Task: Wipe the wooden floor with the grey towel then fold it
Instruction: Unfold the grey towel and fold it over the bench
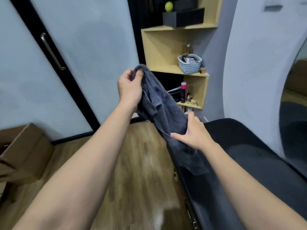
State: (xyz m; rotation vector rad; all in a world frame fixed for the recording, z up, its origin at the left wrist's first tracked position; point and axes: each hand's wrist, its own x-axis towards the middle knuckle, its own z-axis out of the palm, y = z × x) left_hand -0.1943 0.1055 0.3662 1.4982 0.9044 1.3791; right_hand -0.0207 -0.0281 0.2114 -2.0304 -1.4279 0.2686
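Towel [163, 112] hangs bunched between my grips: left hand [130, 87] pinches its top corner, right hand [192, 131] clasps lower down. Finding matching corners first should square the fold.

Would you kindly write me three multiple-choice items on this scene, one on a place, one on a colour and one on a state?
1. Where is the small basket?
A. on the floor
B. on a shelf of the wooden corner unit
C. on the cardboard box

2. What colour is the ball on the top shelf?
A. yellow-green
B. red
C. white

3. How is the towel right now?
A. spread flat on the floor
B. neatly folded on a shelf
C. held up in the air by both hands, bunched

Answers:
1 B, it sits on the middle shelf of the corner unit.
2 A, it shows yellow-green beside the dark boxes.
3 C, the left hand grips its top and the right hand holds it lower down, above the floor.
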